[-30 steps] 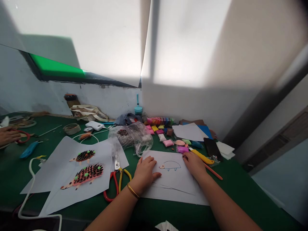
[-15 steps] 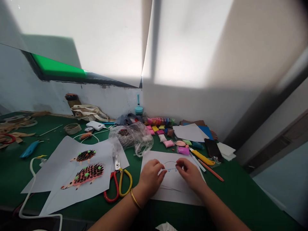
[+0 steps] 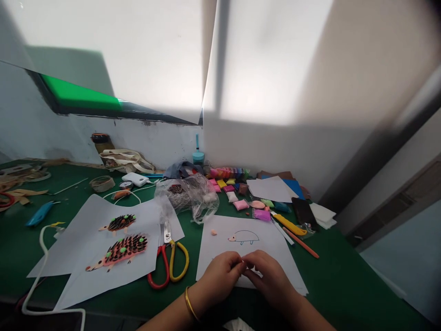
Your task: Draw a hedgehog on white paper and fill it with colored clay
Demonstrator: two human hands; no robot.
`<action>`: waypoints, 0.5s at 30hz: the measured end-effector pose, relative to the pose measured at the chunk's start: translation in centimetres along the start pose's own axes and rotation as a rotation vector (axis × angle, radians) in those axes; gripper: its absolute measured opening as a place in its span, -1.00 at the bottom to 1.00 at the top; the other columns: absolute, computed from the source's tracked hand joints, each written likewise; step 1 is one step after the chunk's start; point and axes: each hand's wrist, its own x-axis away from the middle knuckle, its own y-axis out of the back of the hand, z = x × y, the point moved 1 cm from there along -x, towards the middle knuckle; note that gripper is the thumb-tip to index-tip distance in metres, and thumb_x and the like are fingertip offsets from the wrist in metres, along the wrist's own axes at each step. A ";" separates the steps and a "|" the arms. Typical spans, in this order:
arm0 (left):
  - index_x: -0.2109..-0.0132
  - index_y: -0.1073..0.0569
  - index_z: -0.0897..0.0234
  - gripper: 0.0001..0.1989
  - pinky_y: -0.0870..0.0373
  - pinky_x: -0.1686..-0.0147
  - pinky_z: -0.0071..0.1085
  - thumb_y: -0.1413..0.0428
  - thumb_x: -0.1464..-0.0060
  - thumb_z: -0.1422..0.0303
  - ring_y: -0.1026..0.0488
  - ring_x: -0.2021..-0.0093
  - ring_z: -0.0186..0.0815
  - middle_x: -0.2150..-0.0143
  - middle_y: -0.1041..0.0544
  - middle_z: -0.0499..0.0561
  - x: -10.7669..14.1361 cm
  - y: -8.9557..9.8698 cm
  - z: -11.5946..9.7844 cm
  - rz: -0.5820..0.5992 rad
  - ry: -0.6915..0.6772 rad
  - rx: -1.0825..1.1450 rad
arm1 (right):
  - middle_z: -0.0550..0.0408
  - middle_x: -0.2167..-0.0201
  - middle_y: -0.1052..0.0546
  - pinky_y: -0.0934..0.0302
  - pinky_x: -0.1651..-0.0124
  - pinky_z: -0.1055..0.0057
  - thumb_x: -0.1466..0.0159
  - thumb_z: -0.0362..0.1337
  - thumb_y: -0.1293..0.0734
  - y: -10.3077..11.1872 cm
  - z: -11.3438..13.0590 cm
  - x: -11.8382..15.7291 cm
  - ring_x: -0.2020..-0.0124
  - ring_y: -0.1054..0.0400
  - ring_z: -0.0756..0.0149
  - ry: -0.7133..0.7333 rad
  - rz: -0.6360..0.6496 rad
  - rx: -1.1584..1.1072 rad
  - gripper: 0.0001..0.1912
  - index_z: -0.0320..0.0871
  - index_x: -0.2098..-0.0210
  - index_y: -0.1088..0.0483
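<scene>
My left hand (image 3: 223, 275) and my right hand (image 3: 270, 278) meet fingertip to fingertip over the lower part of a white sheet of paper (image 3: 275, 257). Both are closed in a pinch; whatever lies between the fingers is hidden or too small to name. Just beyond them on the sheet is a blue outline drawing of a hedgehog (image 3: 245, 237), its snout filled in peach with a dark nose. A small lump of peach clay (image 3: 214, 232) rests on the paper left of the drawing.
Scissors (image 3: 168, 264) with red and yellow handles lie to the left, beside sheets bearing finished hedgehogs (image 3: 126, 250). Behind are a crumpled plastic bag (image 3: 189, 195) and several coloured clay packets (image 3: 241, 205). A yellow cutter (image 3: 291, 225) and an orange pencil (image 3: 301, 242) lie right.
Both hands have drawn back toward me from the drawing and come together at the fingertips. The hedgehog outline and the peach lump are now uncovered.
</scene>
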 end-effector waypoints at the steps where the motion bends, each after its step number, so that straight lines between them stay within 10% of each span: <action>1: 0.30 -0.48 0.23 -0.75 -0.22 0.30 -0.45 0.00 -0.20 0.21 -0.38 0.27 -0.30 0.30 -0.51 -0.06 -0.1 0.0 0.0 -0.012 -0.010 0.000 | 0.07 0.29 -0.52 -0.31 0.20 0.37 -0.31 -0.32 -0.30 0.0 0.0 0.0 0.26 -0.40 0.30 0.010 -0.010 0.015 -0.85 -0.06 0.13 -0.42; 15: 0.32 -0.48 0.23 -0.74 -0.23 0.31 -0.42 0.00 -0.22 0.21 -0.37 0.31 -0.29 0.34 -0.50 -0.03 0.0 -0.3 0.8 -0.147 -0.072 -0.084 | 0.05 0.37 -0.54 -0.29 0.27 0.35 -0.33 -0.31 -0.25 0.1 0.4 -0.3 0.33 -0.41 0.27 0.057 -0.061 0.135 -0.85 -0.07 0.21 -0.47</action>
